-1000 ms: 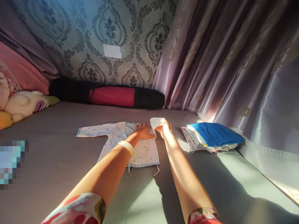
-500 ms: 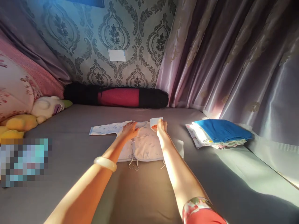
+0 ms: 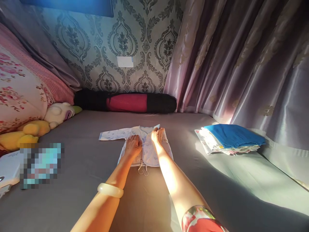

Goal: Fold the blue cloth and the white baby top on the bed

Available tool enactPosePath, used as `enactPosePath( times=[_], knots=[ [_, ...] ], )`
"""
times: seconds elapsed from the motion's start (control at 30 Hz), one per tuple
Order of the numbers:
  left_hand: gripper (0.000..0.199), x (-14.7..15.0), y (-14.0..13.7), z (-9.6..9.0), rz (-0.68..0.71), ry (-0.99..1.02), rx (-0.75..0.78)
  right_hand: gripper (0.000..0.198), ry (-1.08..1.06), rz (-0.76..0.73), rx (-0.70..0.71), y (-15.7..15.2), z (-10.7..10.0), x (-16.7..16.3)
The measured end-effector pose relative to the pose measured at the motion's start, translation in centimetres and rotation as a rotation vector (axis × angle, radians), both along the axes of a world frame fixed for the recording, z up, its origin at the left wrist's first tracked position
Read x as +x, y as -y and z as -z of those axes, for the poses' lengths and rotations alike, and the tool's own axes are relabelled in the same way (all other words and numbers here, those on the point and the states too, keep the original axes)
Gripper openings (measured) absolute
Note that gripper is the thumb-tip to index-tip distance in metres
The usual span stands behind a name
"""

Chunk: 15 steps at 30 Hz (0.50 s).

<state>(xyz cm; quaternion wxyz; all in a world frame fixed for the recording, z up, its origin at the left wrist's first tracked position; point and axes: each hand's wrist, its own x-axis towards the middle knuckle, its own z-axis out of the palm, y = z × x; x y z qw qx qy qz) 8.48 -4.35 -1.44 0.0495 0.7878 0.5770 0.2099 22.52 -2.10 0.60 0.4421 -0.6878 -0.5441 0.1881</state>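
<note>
A small white baby shirt (image 3: 151, 156) with pale blue print and tie strings lies on the grey bed sheet. Its left sleeve stretches out flat, while the right side is folded in over the body. My left hand (image 3: 133, 145), with a pale bangle on the wrist, rests on the shirt's left front, fingers laid against the cloth. Near the collar, my right hand (image 3: 157, 136) is closed on the folded right sleeve, whose cuff end pokes up past the fingers.
A stack of folded clothes (image 3: 235, 137), blue on top, sits to the right. Plush toys (image 3: 58, 114) and a white device (image 3: 11, 167) lie at left, near a blurred-out patch. A black and red bolster (image 3: 126, 102) lines the wall; curtains (image 3: 217, 64) hang at right.
My right hand has moved left with the sleeve, bringing the shirt's right side inward over the body. My left hand has shifted slightly down the shirt front. The view has shifted slightly.
</note>
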Motion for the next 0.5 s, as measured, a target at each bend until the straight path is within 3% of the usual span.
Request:
enactPosePath(
  times=[0.1,0.17,0.27,0.5],
  knots=[
    [0.028,-0.2,0.0,0.3,0.025,0.025,0.019,0.045,0.012,0.186,-0.075,0.2,0.2,-1.8],
    [0.027,-0.3,0.0,0.4,0.043,0.044,0.024,0.043,0.083,0.216,-0.101,0.4,0.3,-2.8],
    [0.028,-0.5,-0.1,0.5,0.063,0.097,0.026,0.042,0.205,0.199,-0.118,0.7,0.7,-3.7],
    [0.041,-1.1,-0.8,0.9,0.059,0.269,-0.046,0.062,0.416,0.007,-0.259,0.8,1.8,-4.1]
  ],
)
